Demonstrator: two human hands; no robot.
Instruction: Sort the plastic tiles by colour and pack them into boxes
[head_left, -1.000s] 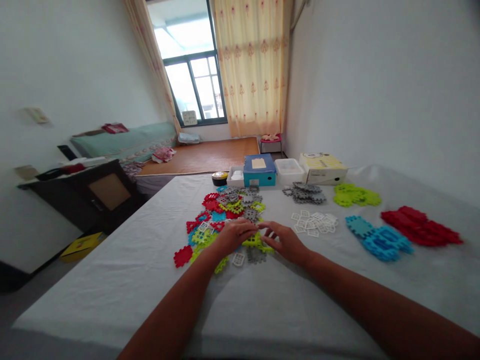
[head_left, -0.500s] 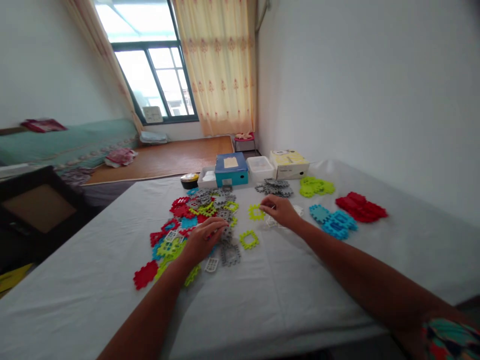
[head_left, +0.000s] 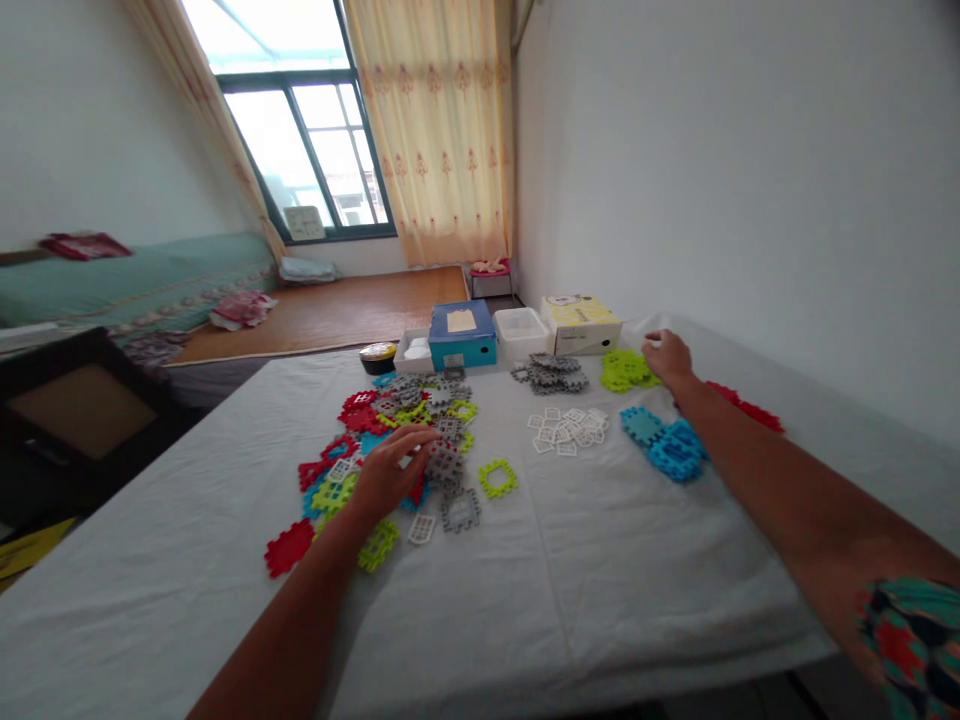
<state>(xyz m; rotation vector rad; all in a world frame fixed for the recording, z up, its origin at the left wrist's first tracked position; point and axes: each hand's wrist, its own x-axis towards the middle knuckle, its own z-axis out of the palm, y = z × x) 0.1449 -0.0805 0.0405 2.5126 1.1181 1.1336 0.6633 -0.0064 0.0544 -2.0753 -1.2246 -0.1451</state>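
Note:
My left hand [head_left: 391, 472] is closed at the left pile, with fingertips and thumb pinching the edge of a grey toothed building plate [head_left: 444, 466]. Around it lie mixed red, blue, green and grey plates, with a white window insert [head_left: 422, 529] and a grey square frame [head_left: 460, 510] nearer me. My right hand [head_left: 669, 356] is above the right end of a stack of lime-green plates [head_left: 626, 370]. Its fingers curl loosely, with a gap and no piece showing between them. A lime-green square frame [head_left: 498, 479] lies alone mid-table.
White window inserts [head_left: 568, 430], blue plates [head_left: 675, 450], red plates [head_left: 750, 410] and grey plates [head_left: 556, 374] lie in separate groups. Along the back stand a blue box [head_left: 463, 336], a clear tub [head_left: 520, 331], a yellow-topped box [head_left: 581, 325] and a black round container [head_left: 377, 358].
My right hand has moved right and away from me, from the white inserts to the lime-green stack. The lime-green frame it was at has left that spot. My left hand has shifted slightly left.

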